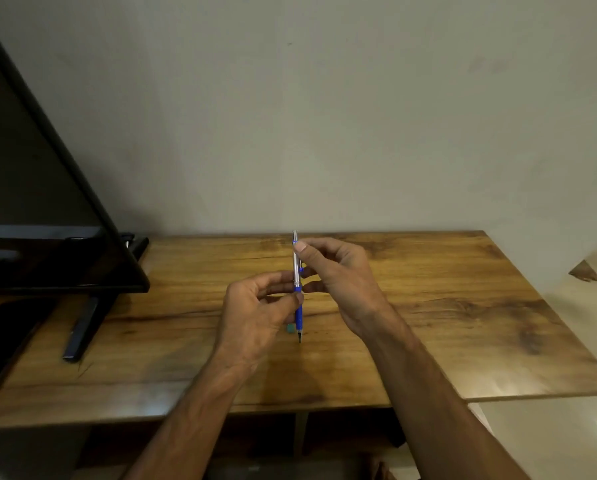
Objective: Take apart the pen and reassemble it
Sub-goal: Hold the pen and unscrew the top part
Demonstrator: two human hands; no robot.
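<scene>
A pen (296, 271) with a silver upper barrel and a blue lower grip stands nearly upright above the middle of the wooden table (463, 306), its dark tip pointing down. My left hand (255, 313) pinches the blue grip between thumb and fingers. My right hand (338, 275) holds the silver barrel near its top, with the thumb pressed against it. The pen looks whole, both halves in line. A small pale green piece (290, 328) shows just left of the pen's tip; I cannot tell what it is.
A large black screen (47, 202) on a stand leans over the table's left part, its dark foot (82, 330) reaching toward the front edge. A wall rises right behind the table. The table's right edge drops to a tiled floor (567, 438).
</scene>
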